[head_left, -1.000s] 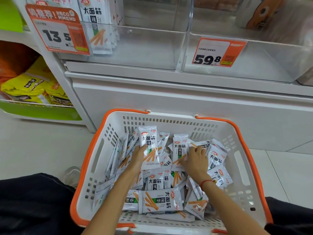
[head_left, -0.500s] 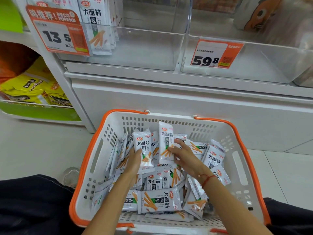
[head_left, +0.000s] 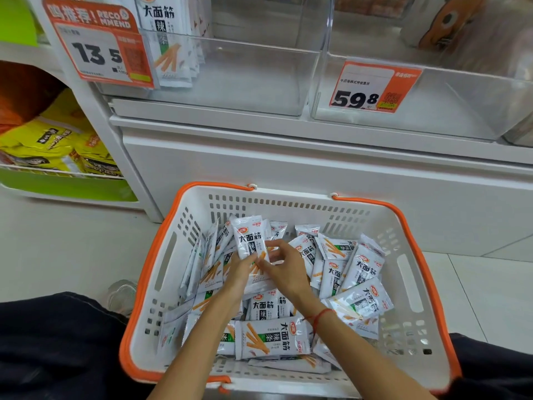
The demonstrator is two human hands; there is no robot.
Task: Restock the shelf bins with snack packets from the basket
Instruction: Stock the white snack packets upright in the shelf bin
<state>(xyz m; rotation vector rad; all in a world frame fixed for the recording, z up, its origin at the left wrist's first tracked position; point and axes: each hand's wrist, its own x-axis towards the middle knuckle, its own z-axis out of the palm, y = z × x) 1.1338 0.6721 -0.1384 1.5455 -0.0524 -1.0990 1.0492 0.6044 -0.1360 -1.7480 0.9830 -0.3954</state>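
A white basket with orange rim (head_left: pixel 415 278) stands on the floor below the shelf and holds several white snack packets (head_left: pixel 357 269). In its middle my left hand (head_left: pixel 239 269) grips a small upright stack of packets (head_left: pixel 250 239) from below. My right hand (head_left: pixel 284 268) meets it from the right, its fingers pinching the same stack. Above, a clear shelf bin (head_left: pixel 245 76) holds a few of the same packets (head_left: pixel 170 44) upright at its left end; the rest of that bin is bare.
A second clear bin (head_left: pixel 450 111) with a 59.8 price tag (head_left: pixel 375 88) sits to the right. A 13.5 tag (head_left: pixel 98 44) hangs on the left bin. Yellow bags (head_left: pixel 49 145) fill a lower shelf at left. My dark trouser legs flank the basket.
My right hand moved left with its packet and brought it against the packet in my left hand. Both hands now meet on one stack in the basket's middle.
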